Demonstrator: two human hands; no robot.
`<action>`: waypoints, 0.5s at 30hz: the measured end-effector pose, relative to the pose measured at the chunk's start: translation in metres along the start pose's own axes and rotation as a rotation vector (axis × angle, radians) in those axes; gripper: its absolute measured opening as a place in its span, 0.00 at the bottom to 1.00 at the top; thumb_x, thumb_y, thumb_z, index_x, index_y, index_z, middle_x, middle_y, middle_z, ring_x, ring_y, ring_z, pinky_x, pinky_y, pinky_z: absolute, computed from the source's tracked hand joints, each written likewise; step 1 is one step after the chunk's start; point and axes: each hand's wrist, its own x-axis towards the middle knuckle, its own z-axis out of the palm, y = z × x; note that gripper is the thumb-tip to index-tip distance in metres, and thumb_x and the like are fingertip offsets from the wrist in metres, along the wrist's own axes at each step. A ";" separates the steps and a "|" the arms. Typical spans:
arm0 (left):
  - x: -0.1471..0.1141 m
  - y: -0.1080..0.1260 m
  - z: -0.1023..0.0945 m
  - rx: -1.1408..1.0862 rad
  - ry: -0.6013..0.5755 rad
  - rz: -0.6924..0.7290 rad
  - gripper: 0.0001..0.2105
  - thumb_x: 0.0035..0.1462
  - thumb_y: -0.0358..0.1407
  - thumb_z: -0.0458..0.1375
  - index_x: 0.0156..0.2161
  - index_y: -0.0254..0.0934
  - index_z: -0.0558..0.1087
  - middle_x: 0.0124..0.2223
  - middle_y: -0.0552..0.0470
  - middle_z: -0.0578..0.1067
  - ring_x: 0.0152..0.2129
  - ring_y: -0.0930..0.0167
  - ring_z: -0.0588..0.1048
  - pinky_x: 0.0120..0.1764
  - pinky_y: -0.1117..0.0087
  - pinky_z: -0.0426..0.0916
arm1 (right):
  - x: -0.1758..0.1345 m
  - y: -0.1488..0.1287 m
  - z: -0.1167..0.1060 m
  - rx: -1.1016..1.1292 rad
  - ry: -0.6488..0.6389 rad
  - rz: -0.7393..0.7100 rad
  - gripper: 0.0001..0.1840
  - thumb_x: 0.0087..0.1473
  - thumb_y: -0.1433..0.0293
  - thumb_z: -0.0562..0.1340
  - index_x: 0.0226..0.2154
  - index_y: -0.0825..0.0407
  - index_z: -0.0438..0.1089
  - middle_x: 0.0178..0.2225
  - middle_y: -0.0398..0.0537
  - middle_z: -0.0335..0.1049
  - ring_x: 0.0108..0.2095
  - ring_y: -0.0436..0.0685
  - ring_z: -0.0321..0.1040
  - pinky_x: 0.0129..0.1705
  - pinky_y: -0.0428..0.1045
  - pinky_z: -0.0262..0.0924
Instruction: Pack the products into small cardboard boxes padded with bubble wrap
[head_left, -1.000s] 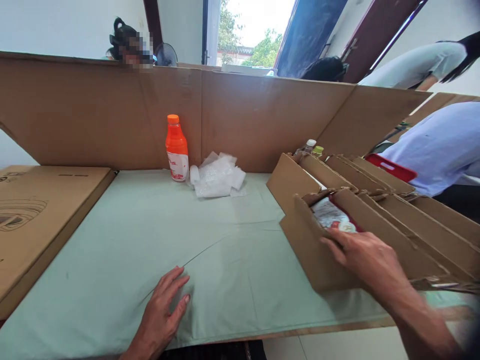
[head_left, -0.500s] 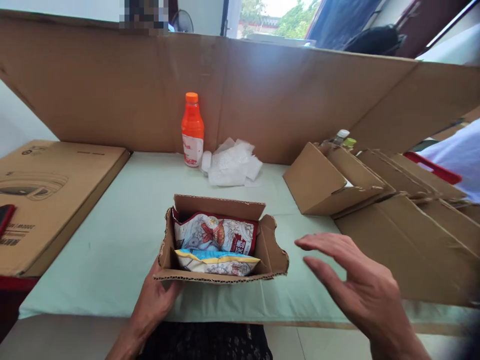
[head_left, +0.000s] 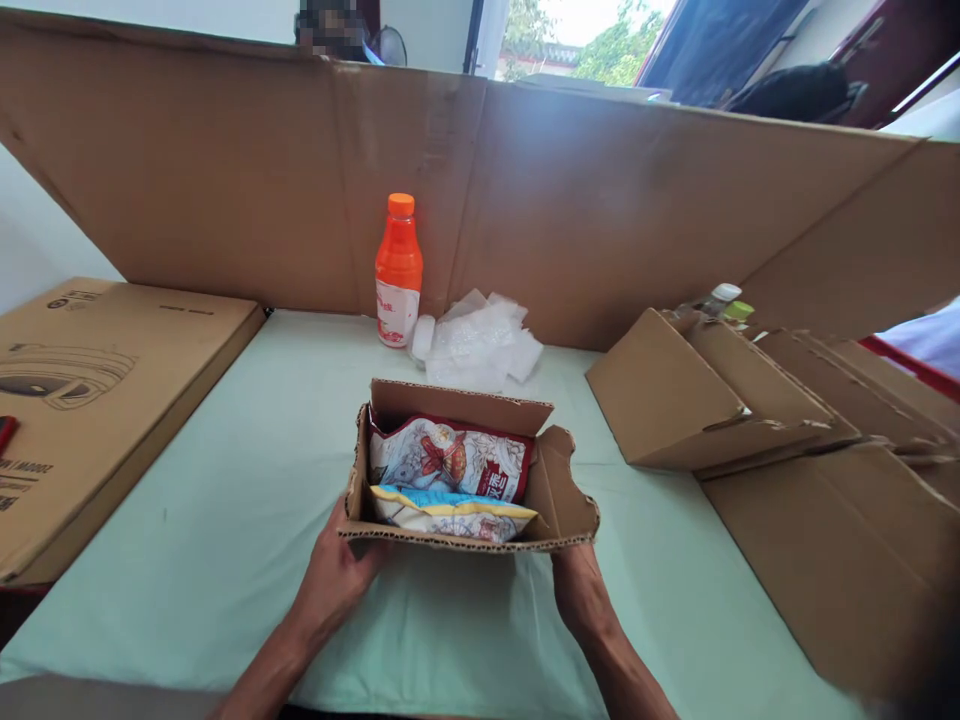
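Note:
In front of me, above the pale green cloth, is an open cardboard box [head_left: 461,390] with its top facing up. Inside it stand two printed snack bags: a white one with dark red edges [head_left: 450,460] at the back, and one with a blue and yellow edge [head_left: 454,515] nearer me. My left hand [head_left: 341,570] grips the box at its lower left, its fingers partly under it. My right hand [head_left: 581,590] supports the lower right end, its fingers mostly hidden beneath the box.
An orange bottle [head_left: 398,270], a small white-capped container [head_left: 421,340] and crumpled clear plastic wrap [head_left: 487,345] stand near the cardboard wall [head_left: 600,210]. Several cardboard boxes [head_left: 675,390] are at right, one holding bottles. A flat printed carton [head_left: 127,370] lies left.
My right hand, which was open and apart from the box, has moved left and now holds its right end. The camera view has shifted slightly.

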 end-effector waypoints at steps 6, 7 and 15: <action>0.021 -0.020 0.009 0.092 0.084 0.031 0.26 0.54 0.48 0.61 0.55 0.36 0.71 0.47 0.42 0.79 0.47 0.55 0.78 0.47 0.55 0.75 | 0.050 -0.001 -0.019 -0.032 -0.091 -0.001 0.31 0.59 0.45 0.53 0.51 0.47 0.75 0.42 0.50 0.80 0.46 0.65 0.75 0.47 0.56 0.72; 0.017 -0.030 0.011 0.124 0.111 0.043 0.26 0.55 0.49 0.60 0.55 0.37 0.71 0.47 0.42 0.79 0.48 0.54 0.77 0.47 0.55 0.75 | 0.062 -0.004 -0.026 -0.047 -0.119 0.011 0.30 0.58 0.45 0.55 0.48 0.47 0.76 0.40 0.50 0.80 0.43 0.64 0.76 0.43 0.55 0.73; -0.010 -0.095 0.015 0.332 0.118 0.062 0.21 0.60 0.47 0.59 0.57 0.45 0.70 0.53 0.43 0.75 0.50 0.57 0.75 0.47 0.54 0.76 | 0.231 -0.068 0.014 -0.323 -0.302 -0.175 0.21 0.55 0.61 0.62 0.50 0.51 0.73 0.45 0.54 0.78 0.45 0.62 0.75 0.45 0.54 0.69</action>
